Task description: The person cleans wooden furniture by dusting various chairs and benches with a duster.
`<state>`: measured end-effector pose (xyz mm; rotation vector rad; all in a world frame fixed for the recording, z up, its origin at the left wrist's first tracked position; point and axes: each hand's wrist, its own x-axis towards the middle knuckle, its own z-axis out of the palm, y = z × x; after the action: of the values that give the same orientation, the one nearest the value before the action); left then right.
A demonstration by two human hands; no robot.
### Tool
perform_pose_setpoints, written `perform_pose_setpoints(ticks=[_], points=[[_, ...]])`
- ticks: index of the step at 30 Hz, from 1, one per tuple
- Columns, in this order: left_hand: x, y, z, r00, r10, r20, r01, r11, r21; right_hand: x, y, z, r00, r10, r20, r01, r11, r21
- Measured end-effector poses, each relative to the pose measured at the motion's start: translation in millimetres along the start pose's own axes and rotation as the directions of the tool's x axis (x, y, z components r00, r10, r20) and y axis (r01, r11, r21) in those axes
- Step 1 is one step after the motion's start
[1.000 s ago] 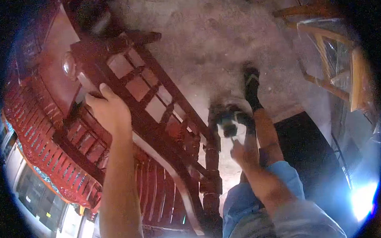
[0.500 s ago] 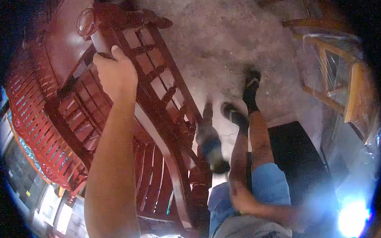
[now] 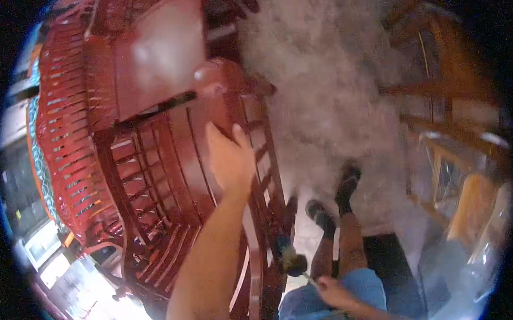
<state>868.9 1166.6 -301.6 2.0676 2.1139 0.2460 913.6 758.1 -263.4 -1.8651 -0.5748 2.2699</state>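
Note:
My left hand (image 3: pixel 233 160) is closed around the armrest (image 3: pixel 221 103) of a dark red wooden chair, just below its rounded front end. The slatted seat and barred side of the chair (image 3: pixel 170 160) spread to the left of and below my forearm. Low in the view, my right hand (image 3: pixel 332 291) grips the thin handle of a brush (image 3: pixel 293 263). Its dark, bushy round head is blurred and sits beside the lower part of the chair's barred side; I cannot tell whether it touches the wood.
A long red slatted bench (image 3: pixel 70 131) stands at the left. A glossy red tabletop (image 3: pixel 165 41) lies beyond the chair. Wooden furniture frames (image 3: pixel 447 170), some plastic-wrapped, line the right. My feet (image 3: pixel 344 183) stand on the concrete floor (image 3: pixel 317 96), near a dark flat panel (image 3: pixel 386 264).
My view has shifted, so the chair and my left hand appear farther right and lower. My left hand stays on the armrest. The brush head shows lower, still held in my right hand.

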Motion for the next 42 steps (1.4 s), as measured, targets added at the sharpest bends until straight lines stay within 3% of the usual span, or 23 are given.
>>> perform_pose_setpoints(ticks=[2, 3, 6, 7, 9, 10, 12, 14, 16, 17, 18, 20, 21, 23, 25, 27, 30, 31, 33, 36, 37, 41, 42], points=[[2.6, 9.1, -11.4, 0.995, -0.068, 0.072, 0.068, 0.998, 0.003, 16.5, 37.9, -72.4, 0.99, -0.105, 0.089, 0.13, 0.925, -0.356], [4.1, 14.9, -15.6, 0.989, -0.097, 0.112, 0.098, 0.995, -0.003, 9.4, 31.0, -116.2, 0.997, -0.069, 0.044, 0.081, 0.875, -0.477], [5.3, 13.9, -16.7, 0.991, -0.085, 0.103, 0.087, 0.996, -0.011, -10.3, -45.5, -191.0, 0.932, -0.19, -0.31, -0.042, 0.79, -0.612], [5.1, 10.3, -15.3, 0.994, -0.065, 0.085, 0.07, 0.996, -0.047, -11.2, -64.7, -202.9, 0.86, -0.275, -0.43, -0.056, 0.787, -0.615], [6.6, 4.1, -10.4, 0.994, -0.061, 0.096, 0.07, 0.993, -0.091, 5.1, -90.4, -201.1, 0.839, -0.225, -0.496, 0.126, 0.966, -0.225], [6.9, 1.6, -11.7, 0.993, -0.058, 0.106, 0.069, 0.992, -0.109, 10.5, -104.0, -191.4, 0.838, -0.182, -0.514, 0.211, 0.978, -0.003], [12.4, 4.4, -17.5, 0.989, -0.082, 0.127, 0.098, 0.987, -0.124, 17.2, -143.3, -162.2, 0.96, -0.017, -0.279, 0.112, 0.938, 0.327], [9.5, 2.8, -26.8, 0.971, -0.135, 0.198, 0.162, 0.979, -0.124, 46.7, -122.7, -144.7, 0.972, 0.014, -0.233, 0.026, 0.986, 0.166], [14.6, 5.9, -30.0, 0.947, -0.171, 0.274, 0.213, 0.968, -0.133, 61.3, -121.6, -145.6, 0.916, -0.066, -0.396, 0.119, 0.987, 0.112], [10.8, 0.9, -20.6, 0.974, -0.133, 0.182, 0.162, 0.975, -0.151, 80.3, -125.4, -149.5, 0.874, -0.12, -0.47, 0.179, 0.98, 0.082], [16.4, -1.3, -18.3, 0.971, -0.147, 0.187, 0.176, 0.973, -0.149, 106.6, -115.0, -158.2, 0.843, -0.268, -0.467, 0.283, 0.958, -0.039], [12.6, -2.4, -18.8, 0.953, -0.162, 0.257, 0.197, 0.973, -0.118, 117.7, -113.6, -174.1, 0.823, -0.401, -0.402, 0.314, 0.911, -0.267], [7.6, -0.7, -14.5, 0.967, -0.138, 0.213, 0.169, 0.977, -0.133, 125.4, -137.8, -190.6, 0.828, -0.428, -0.363, 0.28, 0.875, -0.395], [7.5, -2.9, -6.5, 0.991, -0.092, 0.097, 0.107, 0.981, -0.164, 140.5, -151.4, -200.4, 0.848, -0.342, -0.406, 0.293, 0.939, -0.179], [7.8, 3.1, -16.6, 0.964, -0.168, 0.206, 0.197, 0.972, -0.127, 157.7, -171.7, -206.6, 0.76, -0.57, -0.312, 0.476, 0.815, -0.33], [7.1, 12.6, -17.1, 0.955, -0.196, 0.221, 0.225, 0.968, -0.113, 166.7, -179.2, -220.9, 0.8, -0.407, -0.441, 0.266, 0.899, -0.347], [5.0, 8.8, -11.3, 0.981, -0.134, 0.141, 0.145, 0.987, -0.071, 160.3, -117.2, -205.0, 0.805, -0.337, -0.488, 0.185, 0.925, -0.333], [3.3, 4.0, -5.2, 0.99, -0.104, 0.099, 0.11, 0.992, -0.066, 134.6, -106.2, -189.9, 0.774, -0.364, -0.518, 0.253, 0.928, -0.273], [3.1, 1.2, 1.7, 0.995, -0.083, 0.063, 0.085, 0.996, -0.022, 112.0, -46.3, -155.9, 0.628, -0.638, -0.445, 0.471, 0.768, -0.435], [3.8, 15.3, -8.7, 0.985, -0.128, 0.114, 0.13, 0.991, -0.015, 85.5, -61.1, -135.7, 0.91, -0.231, -0.344, 0.179, 0.968, -0.176], [1.3, 15.7, -7.3, 0.987, -0.123, 0.101, 0.124, 0.992, -0.002, 104.2, -53.1, -137.6, 0.841, -0.316, -0.439, 0.196, 0.934, -0.299], [9.8, 5.9, 4.1, 0.999, -0.035, 0.018, 0.035, 0.999, 0.015, 100.0, -68.7, -121.4, 0.782, -0.505, -0.365, 0.469, 0.863, -0.189], [3.0, 0.4, 2.6, 1.0, -0.02, 0.014, 0.02, 1.0, 0.017, 94.5, -62.7, -114.5, 0.825, -0.404, -0.395, 0.353, 0.914, -0.199]])
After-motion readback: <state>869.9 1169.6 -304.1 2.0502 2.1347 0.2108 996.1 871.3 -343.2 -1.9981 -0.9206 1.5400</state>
